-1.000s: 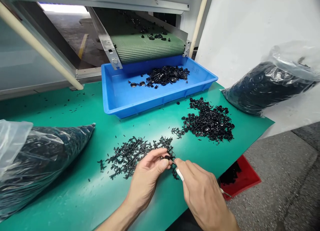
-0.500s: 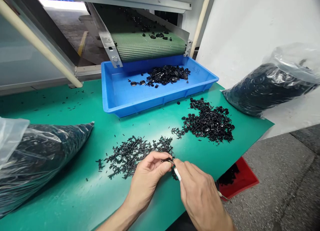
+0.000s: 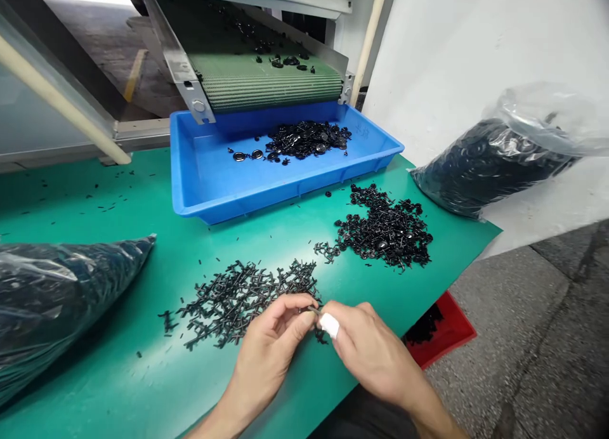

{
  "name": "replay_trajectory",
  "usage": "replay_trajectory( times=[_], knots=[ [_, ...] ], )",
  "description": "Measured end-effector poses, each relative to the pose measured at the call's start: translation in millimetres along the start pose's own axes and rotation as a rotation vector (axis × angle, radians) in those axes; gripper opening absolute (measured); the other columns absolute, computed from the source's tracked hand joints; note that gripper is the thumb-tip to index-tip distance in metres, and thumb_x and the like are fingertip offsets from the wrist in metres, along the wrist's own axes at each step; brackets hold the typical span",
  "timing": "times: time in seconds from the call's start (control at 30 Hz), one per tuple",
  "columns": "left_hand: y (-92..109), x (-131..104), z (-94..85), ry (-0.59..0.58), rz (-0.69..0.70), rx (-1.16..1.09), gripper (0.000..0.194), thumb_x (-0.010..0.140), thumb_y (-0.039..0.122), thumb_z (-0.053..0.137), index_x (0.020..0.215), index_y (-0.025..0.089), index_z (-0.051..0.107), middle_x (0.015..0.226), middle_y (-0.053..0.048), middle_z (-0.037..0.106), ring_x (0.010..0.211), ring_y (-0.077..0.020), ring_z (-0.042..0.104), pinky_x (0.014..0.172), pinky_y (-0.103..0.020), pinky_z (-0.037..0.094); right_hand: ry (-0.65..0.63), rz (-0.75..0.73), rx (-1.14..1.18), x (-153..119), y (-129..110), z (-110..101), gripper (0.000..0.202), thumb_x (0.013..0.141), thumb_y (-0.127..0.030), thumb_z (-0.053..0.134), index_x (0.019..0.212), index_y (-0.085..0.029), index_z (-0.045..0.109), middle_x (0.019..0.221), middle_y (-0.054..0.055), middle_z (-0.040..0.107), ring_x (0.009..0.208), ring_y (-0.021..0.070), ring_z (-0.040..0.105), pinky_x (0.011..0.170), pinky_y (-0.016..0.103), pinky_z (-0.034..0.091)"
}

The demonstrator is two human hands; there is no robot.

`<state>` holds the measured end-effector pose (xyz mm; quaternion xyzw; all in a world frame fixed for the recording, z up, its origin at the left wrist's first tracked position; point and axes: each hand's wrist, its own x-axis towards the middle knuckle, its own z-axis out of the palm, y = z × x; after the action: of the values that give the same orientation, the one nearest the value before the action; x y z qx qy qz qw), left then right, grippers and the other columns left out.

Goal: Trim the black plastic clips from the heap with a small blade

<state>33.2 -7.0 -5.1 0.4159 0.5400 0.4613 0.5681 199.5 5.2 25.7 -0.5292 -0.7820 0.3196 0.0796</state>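
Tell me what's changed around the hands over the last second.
The right hand has turned, bringing the white piece at its fingertips into fuller view. The camera shifted, so the scene sits further left. The thin tool is still held at the left hand; what that hand pinches is mostly hidden. The black piles and blue tray look unchanged.

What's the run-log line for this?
left hand: pinching small dark part, mostly hidden | right hand: holding thin tool at it | green table: black-part piles | blue tray: black parts inside

Green conveyor (image 3: 276, 93); white wall (image 3: 451, 45)
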Motion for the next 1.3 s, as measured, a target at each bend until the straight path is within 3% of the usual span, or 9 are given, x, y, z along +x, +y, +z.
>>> replay_trajectory(
  times=[0.13, 0.27, 0.43, 0.53, 0.67, 0.8, 0.93, 1.1, 1.3],
  knots=[
    [2, 1, -1.7, -0.008, -0.042, 0.089, 0.023, 0.079, 0.041, 0.070, 0.091, 0.022, 0.071, 0.076, -0.002, 0.070, 0.071, -0.0200, 0.062, 0.066, -0.029, 0.050, -0.116, -0.034, 0.179, 8, 10, -10, 0.025, 0.087, -0.005, 0.041, 0.068, -0.021, 0.046, 0.058, -0.007, 0.056, 0.058, 0.0101, 0.049, 0.063, 0.022, 0.032],
    [0, 2, -4.2, 0.024, -0.075, 0.084, 0.022, 0.081, 0.043, 0.069, 0.089, 0.023, 0.068, 0.078, -0.002, 0.068, 0.068, -0.0176, 0.057, 0.063, -0.028, 0.046, 0.074, 0.079, 0.011, 18, 20, -19, 0.022, 0.088, -0.006, 0.042, 0.077, -0.021, 0.054, 0.062, -0.004, 0.058, 0.060, 0.0118, 0.050, 0.058, 0.025, 0.028],
    [-3, 2, -4.9, -0.001, -0.095, -0.164, 0.015, 0.083, 0.037, 0.070, 0.085, 0.023, 0.067, 0.093, -0.003, 0.067, 0.064, -0.0132, 0.050, 0.055, -0.024, 0.039, 0.356, 0.076, -0.186, 43, 34, -31, 0.031, 0.091, -0.008, 0.042, 0.110, -0.022, 0.062, 0.092, 0.002, 0.065, 0.079, 0.0150, 0.058, 0.064, 0.026, 0.033],
    [0, 3, -6.4, -0.016, -0.156, -0.294, 0.015, 0.082, 0.035, 0.071, 0.090, 0.022, 0.070, 0.085, -0.002, 0.065, 0.060, -0.0112, 0.048, 0.054, -0.023, 0.038, 0.350, 0.065, -0.226, 59, 35, -32, 0.035, 0.091, -0.009, 0.044, 0.115, -0.024, 0.063, 0.093, 0.003, 0.062, 0.077, 0.0160, 0.057, 0.062, 0.027, 0.032],
    [7, 6, -10.1, -0.055, -0.237, -0.423, 0.018, 0.084, 0.035, 0.069, 0.090, 0.018, 0.073, 0.081, -0.003, 0.064, 0.055, -0.0089, 0.045, 0.053, -0.022, 0.037, 0.311, 0.041, -0.255, 70, 31, -31, 0.029, 0.090, -0.008, 0.045, 0.102, -0.022, 0.068, 0.087, 0.003, 0.059, 0.068, 0.0149, 0.053, 0.057, 0.027, 0.030],
    [12, 7, -8.5, -0.078, -0.272, -0.503, 0.026, 0.090, 0.039, 0.060, 0.089, 0.017, 0.072, 0.080, -0.004, 0.062, 0.057, -0.0096, 0.043, 0.049, -0.020, 0.036, 0.308, 0.008, -0.224, 60, 28, -32, 0.028, 0.090, -0.006, 0.043, 0.099, -0.020, 0.066, 0.092, 0.003, 0.059, 0.074, 0.0144, 0.055, 0.063, 0.026, 0.036],
    [11, 2, 1.9, -0.117, -0.310, -0.460, 0.025, 0.089, 0.040, 0.064, 0.096, 0.018, 0.071, 0.086, -0.005, 0.066, 0.056, -0.0084, 0.042, 0.043, -0.019, 0.027, 0.287, -0.115, -0.032, 32, 17, -28, 0.027, 0.091, -0.009, 0.044, 0.104, -0.023, 0.063, 0.097, 0.001, 0.059, 0.081, 0.0142, 0.057, 0.072, 0.026, 0.042],
    [6, 0, 11.0, -0.125, -0.295, -0.438, 0.027, 0.085, 0.037, 0.071, 0.103, 0.017, 0.071, 0.059, 0.004, 0.054, 0.048, -0.0051, 0.032, 0.046, -0.018, 0.022, 0.212, -0.177, 0.114, 4, -2, -19, 0.028, 0.095, -0.014, 0.042, 0.105, -0.027, 0.064, 0.091, 0.000, 0.057, 0.074, 0.0139, 0.056, 0.066, 0.027, 0.043],
    [4, 4, 15.6, -0.075, -0.281, -0.431, 0.025, 0.083, 0.035, 0.073, 0.098, 0.015, 0.074, 0.064, 0.001, 0.058, 0.050, -0.0056, 0.034, 0.050, -0.020, 0.027, 0.259, -0.232, 0.005, -6, 3, -11, 0.045, 0.092, -0.006, 0.031, 0.131, -0.016, 0.051, 0.099, 0.008, 0.061, 0.080, 0.0193, 0.061, 0.069, 0.032, 0.048]
  ],
)
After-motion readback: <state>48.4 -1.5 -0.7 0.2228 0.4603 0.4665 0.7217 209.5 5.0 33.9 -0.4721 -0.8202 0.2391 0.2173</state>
